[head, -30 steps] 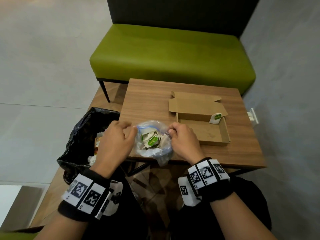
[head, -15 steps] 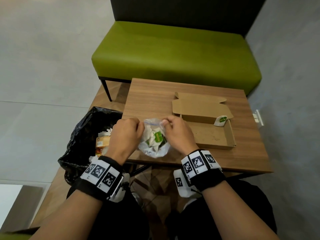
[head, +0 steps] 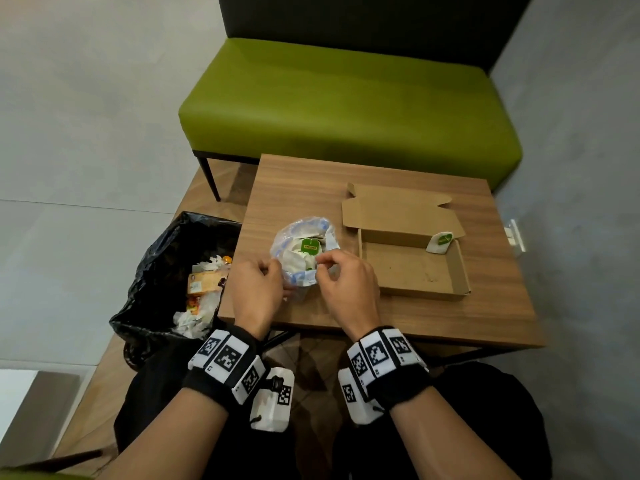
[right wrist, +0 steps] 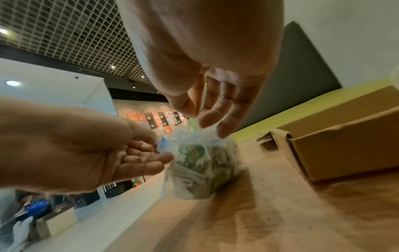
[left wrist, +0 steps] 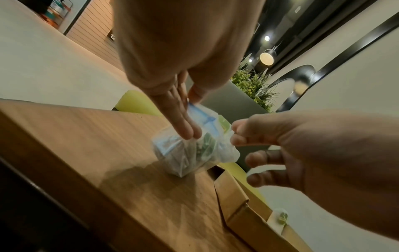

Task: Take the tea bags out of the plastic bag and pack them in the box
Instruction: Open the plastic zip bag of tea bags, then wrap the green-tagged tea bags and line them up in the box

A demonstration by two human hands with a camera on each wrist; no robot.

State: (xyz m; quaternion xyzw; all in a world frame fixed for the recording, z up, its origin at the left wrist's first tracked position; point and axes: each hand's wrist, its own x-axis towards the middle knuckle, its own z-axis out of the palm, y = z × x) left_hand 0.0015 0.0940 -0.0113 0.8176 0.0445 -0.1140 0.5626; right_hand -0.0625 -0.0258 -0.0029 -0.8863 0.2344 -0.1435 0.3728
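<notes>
A clear plastic bag [head: 300, 252] with a blue zip strip rests on the wooden table [head: 298, 188], its mouth open upward. Inside lie several white tea bags with green tags [head: 310, 246]. My left hand [head: 273, 271] pinches the bag's left rim [right wrist: 162, 146] between thumb and fingers. My right hand [head: 320, 264] pinches the right rim with thumb and forefinger, the other fingers spread loose. An open brown cardboard box [head: 412, 271] sits just right of the bag. One tea bag [head: 440, 242] leans in its far right corner.
A black-lined waste bin [head: 166, 271] holding wrappers stands at the table's left side. A green bench [head: 346, 109] runs behind the table. The box's lid flap [head: 398, 209] lies flat toward the bench. A grey wall stands close on the right.
Both hands have carried the bag from the table's near edge further onto the tabletop, and they now hold the rim on its near side, closer together.
</notes>
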